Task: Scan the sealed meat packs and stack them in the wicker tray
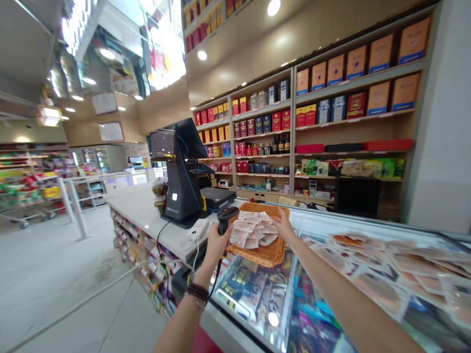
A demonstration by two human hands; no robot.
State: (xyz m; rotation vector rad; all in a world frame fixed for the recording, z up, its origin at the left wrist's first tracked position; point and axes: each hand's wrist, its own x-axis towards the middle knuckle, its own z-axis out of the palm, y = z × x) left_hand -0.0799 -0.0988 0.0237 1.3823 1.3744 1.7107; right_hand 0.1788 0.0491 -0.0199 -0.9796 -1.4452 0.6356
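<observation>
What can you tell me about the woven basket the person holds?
It is a shallow woven basket, orange-brown and wicker-like, tilted toward the person. Flat, pale plastic packets lie heaped inside. The person's right hand holds its far rim, keeping it above a glass-topped display case.

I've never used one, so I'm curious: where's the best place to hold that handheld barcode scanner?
Probably by its grip, the narrow handle, coming from behind, as the left hand holds this black barcode scanner. The slim handle suits a closed hand and leaves the wider top end facing forward.
</observation>
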